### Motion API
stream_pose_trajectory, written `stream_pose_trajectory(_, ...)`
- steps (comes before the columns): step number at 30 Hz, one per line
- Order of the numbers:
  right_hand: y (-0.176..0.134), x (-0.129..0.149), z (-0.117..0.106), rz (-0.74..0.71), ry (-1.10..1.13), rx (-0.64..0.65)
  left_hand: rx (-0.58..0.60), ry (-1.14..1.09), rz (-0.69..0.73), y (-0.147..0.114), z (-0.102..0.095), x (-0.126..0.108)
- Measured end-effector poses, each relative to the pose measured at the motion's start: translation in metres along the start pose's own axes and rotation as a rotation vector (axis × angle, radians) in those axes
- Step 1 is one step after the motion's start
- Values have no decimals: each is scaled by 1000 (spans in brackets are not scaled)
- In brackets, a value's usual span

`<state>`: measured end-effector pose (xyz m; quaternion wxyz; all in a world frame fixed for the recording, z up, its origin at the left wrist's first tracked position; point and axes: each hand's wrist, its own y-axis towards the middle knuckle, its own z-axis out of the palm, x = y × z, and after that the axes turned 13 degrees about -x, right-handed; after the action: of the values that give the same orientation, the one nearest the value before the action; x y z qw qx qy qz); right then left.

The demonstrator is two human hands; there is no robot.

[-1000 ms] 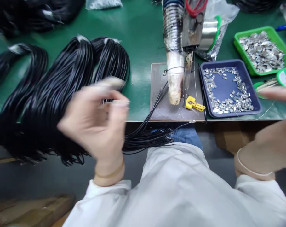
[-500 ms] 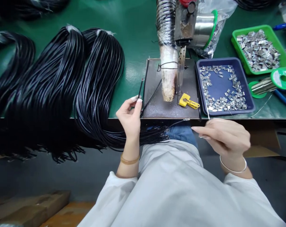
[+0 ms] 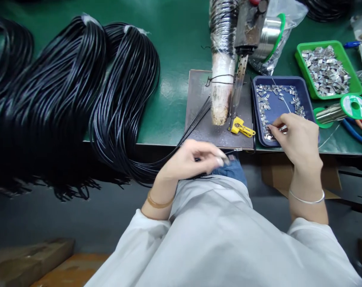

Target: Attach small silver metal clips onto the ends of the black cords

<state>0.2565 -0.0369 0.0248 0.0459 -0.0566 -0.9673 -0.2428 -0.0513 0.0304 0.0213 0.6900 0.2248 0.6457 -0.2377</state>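
My left hand [image 3: 195,159] hovers just below the bench edge, its blurred fingers pinching the ends of thin black wires [image 3: 195,119] that run up onto a grey metal plate [image 3: 199,119]. My right hand [image 3: 297,137] rests in the blue tray [image 3: 288,107], with its fingertips pinching a small metal clip [image 3: 282,128] among several others and a thin solder wire [image 3: 284,101] running up from them. A wrapped soldering iron [image 3: 223,79] stands over the plate beside a yellow clip [image 3: 242,128].
Big bundles of black cable [image 3: 79,87] hang over the green bench edge at left. A green tray of metal clips [image 3: 327,67], a solder spool [image 3: 348,107] and pliers [image 3: 357,127] sit at the right. Cardboard boxes [image 3: 31,259] lie on the floor.
My left hand dropped from holding a wire upright at the plate's left edge to the wire ends below the bench. My right hand moved up from the bench edge into the blue tray.
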Motion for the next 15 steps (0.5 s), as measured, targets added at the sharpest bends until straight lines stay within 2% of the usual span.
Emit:
stream_pose_trajectory(1,3,0,1,-38,-57,20,292,32,-43,0,5,-4)
stream_pose_trajectory(2,7,-1,2,-71,-101,35,491,24,-51,0,11,-6)
stream_pose_trajectory(3,12,-2,2,-94,-127,53,601,0,-59,0,18,-6)
stream_pose_trajectory(4,16,-4,1,-101,-126,80,627,-40,-75,0,25,-3)
stream_pose_trajectory(5,21,-7,1,-90,-94,122,591,-76,-122,1,33,3)
stream_pose_trajectory(6,26,-10,0,-61,-40,172,472,-117,-174,0,41,10)
stream_pose_trajectory(8,35,-17,-1,27,81,256,122,-235,-236,-1,53,26)
stream_pose_trajectory(10,39,-24,0,92,130,267,-221,-334,-223,-2,59,40)
stream_pose_trajectory(11,40,-28,1,110,128,250,-340,-379,-217,-2,59,45)
stream_pose_trajectory(13,39,-35,4,131,137,219,-476,-450,-223,-2,55,50)
stream_pose_trajectory(15,38,-41,7,121,165,209,-496,-489,-249,-1,50,49)
